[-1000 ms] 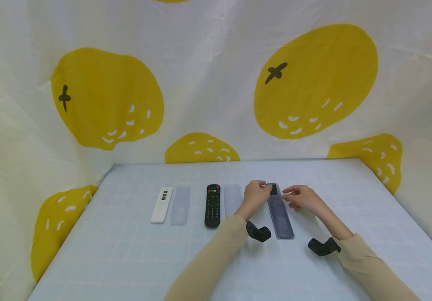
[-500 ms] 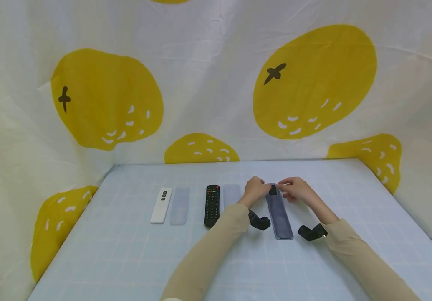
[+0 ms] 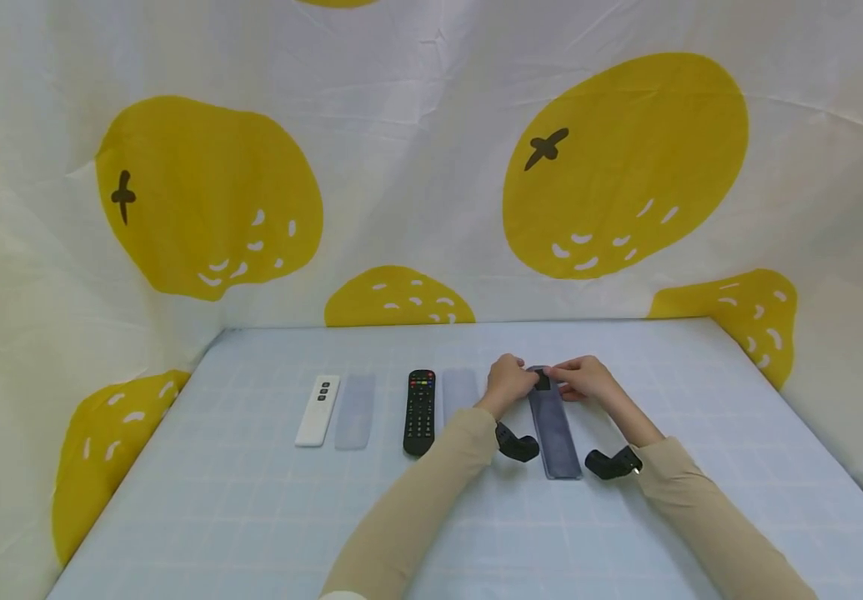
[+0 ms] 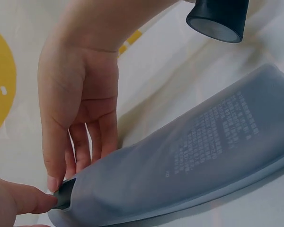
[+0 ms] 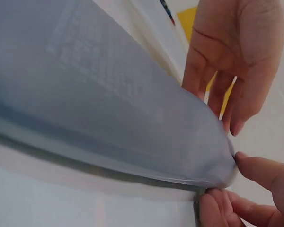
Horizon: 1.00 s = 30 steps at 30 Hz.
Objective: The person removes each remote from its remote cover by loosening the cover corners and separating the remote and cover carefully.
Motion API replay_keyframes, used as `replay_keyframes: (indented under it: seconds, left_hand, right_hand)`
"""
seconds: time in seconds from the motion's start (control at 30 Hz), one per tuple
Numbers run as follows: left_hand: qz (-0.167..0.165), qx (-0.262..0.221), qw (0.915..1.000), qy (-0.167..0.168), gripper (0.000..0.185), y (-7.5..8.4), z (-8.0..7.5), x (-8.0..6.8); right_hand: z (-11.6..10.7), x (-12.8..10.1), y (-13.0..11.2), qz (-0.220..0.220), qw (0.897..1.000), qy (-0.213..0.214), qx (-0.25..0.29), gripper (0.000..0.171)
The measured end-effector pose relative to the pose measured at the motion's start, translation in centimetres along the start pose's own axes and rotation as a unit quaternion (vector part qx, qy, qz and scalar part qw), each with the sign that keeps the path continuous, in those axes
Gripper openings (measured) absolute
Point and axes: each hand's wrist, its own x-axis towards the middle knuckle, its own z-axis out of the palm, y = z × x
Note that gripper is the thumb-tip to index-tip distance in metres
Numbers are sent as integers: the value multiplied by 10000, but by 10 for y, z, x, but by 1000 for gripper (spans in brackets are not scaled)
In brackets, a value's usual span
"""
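A long remote in a translucent grey silicone cover (image 3: 555,433) lies lengthwise on the pale blue checked table (image 3: 251,517). Its dark far end (image 3: 542,381) shows at the cover's mouth. My left hand (image 3: 509,382) pinches that end from the left, and my right hand (image 3: 587,379) pinches it from the right. In the left wrist view the cover (image 4: 194,156) fills the frame, with the dark tip (image 4: 64,194) between a left finger (image 4: 19,198) and the right hand (image 4: 80,99). In the right wrist view my right fingertips (image 5: 260,175) grip the cover's edge (image 5: 85,94).
Left of my hands lie a bare translucent cover (image 3: 461,392), a black remote (image 3: 419,412), a second cover (image 3: 353,411) and a white remote (image 3: 318,410). A white cloth with yellow fruit prints (image 3: 431,167) walls the table at the back and sides.
My right hand moved left onto the far end of the covered remote, joining the left hand there. Both forearms slid slightly forward.
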Motion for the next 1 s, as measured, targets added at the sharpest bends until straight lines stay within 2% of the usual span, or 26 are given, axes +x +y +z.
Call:
replay_keyframes:
  seconds: [0.13,0.2,0.37,0.57,0.73,0.87,1.0]
  left_hand:
    - [145,-163,9998,44,42,-1,0,-2]
    - [129,-282,9995,34,42,7,-6,-10]
    - [271,-415,9985,234,41,9,-9,-17]
    - [232,-669,9974,153,31,7,-13,-19]
    - [651,-467,9966,195,29,6,-16,-21]
    - [1046,-158,9936,393,26,9,-17,-21]
    - [1238,18,9911,492,25,11,-17,-21]
  right_hand:
    - [1,-3,0,-81,9999,114,16,49]
    - [0,-5,-1,-119,9997,194,2,50]
    - [-2,-10,-4,-289,9991,317,-59,49]
    - [-4,-14,-8,-666,9966,477,-27,45]
    - [-4,-17,-7,-1019,9916,739,-280,40]
    - [-4,-22,-13,-1445,9798,1156,-761,34]
    - [-3,-27,-20,-1633,9700,1537,-943,30]
